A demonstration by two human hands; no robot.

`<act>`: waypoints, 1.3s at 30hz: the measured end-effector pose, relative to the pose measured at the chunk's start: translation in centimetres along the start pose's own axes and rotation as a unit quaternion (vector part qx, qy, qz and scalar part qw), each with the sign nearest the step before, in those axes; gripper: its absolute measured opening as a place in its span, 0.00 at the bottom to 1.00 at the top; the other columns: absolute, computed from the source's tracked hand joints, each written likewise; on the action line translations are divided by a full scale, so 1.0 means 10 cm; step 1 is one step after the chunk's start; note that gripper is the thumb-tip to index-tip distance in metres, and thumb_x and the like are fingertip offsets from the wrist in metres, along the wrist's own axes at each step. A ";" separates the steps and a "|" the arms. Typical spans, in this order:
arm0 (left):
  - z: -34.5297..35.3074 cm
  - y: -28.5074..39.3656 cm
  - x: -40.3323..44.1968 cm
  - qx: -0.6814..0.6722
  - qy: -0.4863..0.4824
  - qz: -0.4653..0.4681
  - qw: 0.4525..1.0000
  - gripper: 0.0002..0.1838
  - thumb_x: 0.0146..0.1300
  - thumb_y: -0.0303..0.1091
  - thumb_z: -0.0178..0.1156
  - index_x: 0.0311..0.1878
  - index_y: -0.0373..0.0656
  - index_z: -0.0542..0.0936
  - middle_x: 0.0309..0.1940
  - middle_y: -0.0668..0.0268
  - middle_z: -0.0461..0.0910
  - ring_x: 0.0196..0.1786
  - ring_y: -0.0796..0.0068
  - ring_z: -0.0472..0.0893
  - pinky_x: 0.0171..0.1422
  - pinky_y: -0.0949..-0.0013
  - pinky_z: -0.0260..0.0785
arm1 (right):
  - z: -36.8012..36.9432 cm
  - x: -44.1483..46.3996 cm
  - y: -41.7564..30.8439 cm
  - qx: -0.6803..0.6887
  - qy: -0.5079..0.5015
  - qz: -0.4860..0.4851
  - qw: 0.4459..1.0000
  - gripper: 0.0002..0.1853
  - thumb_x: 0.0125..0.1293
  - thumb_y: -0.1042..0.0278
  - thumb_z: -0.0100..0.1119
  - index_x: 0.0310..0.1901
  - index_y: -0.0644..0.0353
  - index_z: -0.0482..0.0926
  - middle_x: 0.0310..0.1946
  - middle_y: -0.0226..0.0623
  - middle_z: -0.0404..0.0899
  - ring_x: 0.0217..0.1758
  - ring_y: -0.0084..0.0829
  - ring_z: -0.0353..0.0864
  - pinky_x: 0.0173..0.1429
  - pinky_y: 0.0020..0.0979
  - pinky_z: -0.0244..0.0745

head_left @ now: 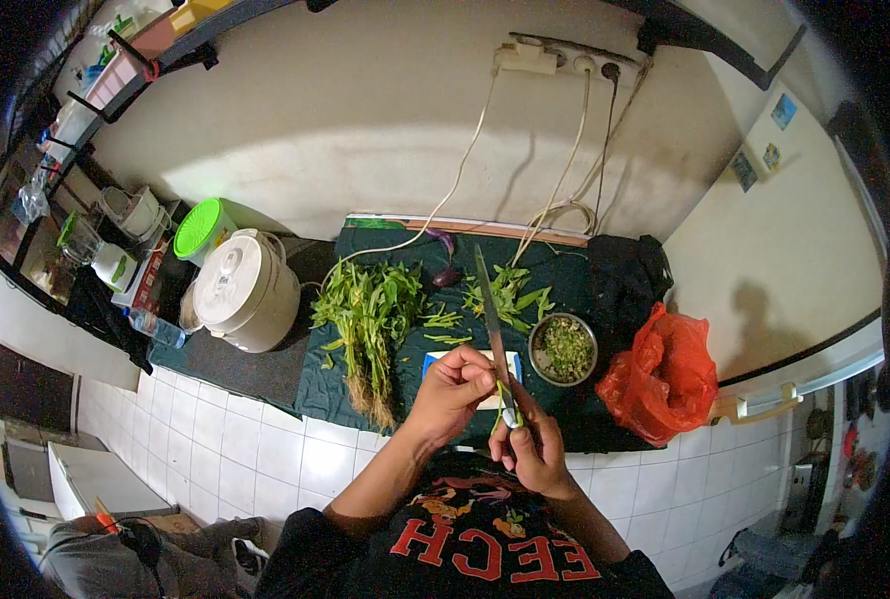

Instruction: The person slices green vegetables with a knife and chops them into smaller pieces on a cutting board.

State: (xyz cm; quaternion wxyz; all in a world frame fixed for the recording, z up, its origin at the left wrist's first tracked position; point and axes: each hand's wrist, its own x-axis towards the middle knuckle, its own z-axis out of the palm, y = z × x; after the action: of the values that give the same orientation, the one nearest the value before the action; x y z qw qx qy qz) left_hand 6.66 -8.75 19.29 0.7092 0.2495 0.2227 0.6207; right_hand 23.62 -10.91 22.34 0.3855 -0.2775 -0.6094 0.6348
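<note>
My right hand (531, 447) is wrapped around the handle of a long knife (491, 314), its blade pointing away from me toward the wall. Beside it, my left hand (457, 391) pinches a thin green stem (506, 401) that crosses the knife near the handle. Both hands are above a blue-edged white cutting board (431, 361), which they partly cover. To the right of the board stands a metal bowl (535, 367) of chopped greens (567, 344). A bunch of leafy greens with roots (365, 309) lies on the left, and loose leafy sprigs (510, 297) lie behind the board.
Small purple eggplants (447, 277) rest near the wall. A red plastic bag (664, 379) sits at the right edge of the dark cloth. Leftward are a white rice cooker (248, 290) and a green-lidded container (201, 230). Cables (470, 170) hang from the wall outlet.
</note>
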 end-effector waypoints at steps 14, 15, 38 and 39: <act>0.13 0.10 -0.01 0.009 0.012 -0.004 1.000 0.18 0.63 0.32 0.66 0.53 0.44 0.72 0.36 0.66 0.84 0.39 0.76 0.82 0.50 0.69 0.72 | 0.07 0.04 0.04 -0.049 0.015 -0.019 0.999 0.33 0.76 0.50 0.40 0.73 0.64 0.53 0.20 0.30 0.74 0.16 0.16 0.66 0.21 0.19 0.61; 0.11 0.08 -0.01 0.002 0.010 0.000 1.000 0.23 0.62 0.32 0.67 0.58 0.45 0.68 0.37 0.65 0.84 0.40 0.75 0.82 0.49 0.69 0.72 | 0.07 0.04 0.03 -0.049 0.010 -0.025 0.998 0.33 0.76 0.50 0.40 0.73 0.64 0.52 0.20 0.31 0.74 0.16 0.17 0.66 0.21 0.19 0.61; -0.08 0.15 0.05 0.027 -0.042 0.033 0.998 0.16 0.61 0.23 0.65 0.50 0.40 0.74 0.37 0.68 0.83 0.40 0.80 0.80 0.49 0.74 0.71 | 0.20 0.17 0.10 -0.062 0.037 -0.090 0.993 0.26 0.76 0.57 0.43 0.67 0.66 0.60 0.22 0.35 0.76 0.19 0.21 0.72 0.24 0.23 0.66; -0.09 0.16 0.06 0.040 -0.041 0.037 0.998 0.16 0.61 0.23 0.65 0.51 0.40 0.74 0.37 0.68 0.82 0.40 0.81 0.80 0.49 0.74 0.71 | 0.20 0.20 0.08 -0.056 0.035 -0.086 0.994 0.26 0.76 0.58 0.42 0.69 0.66 0.58 0.21 0.35 0.76 0.18 0.21 0.71 0.23 0.23 0.66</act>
State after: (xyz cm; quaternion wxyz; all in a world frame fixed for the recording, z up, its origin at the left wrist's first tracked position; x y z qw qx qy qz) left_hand 4.90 -7.89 19.58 0.6836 0.3107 0.2088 0.6265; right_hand 20.74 -10.40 21.95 0.4438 -0.2675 -0.6516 0.5540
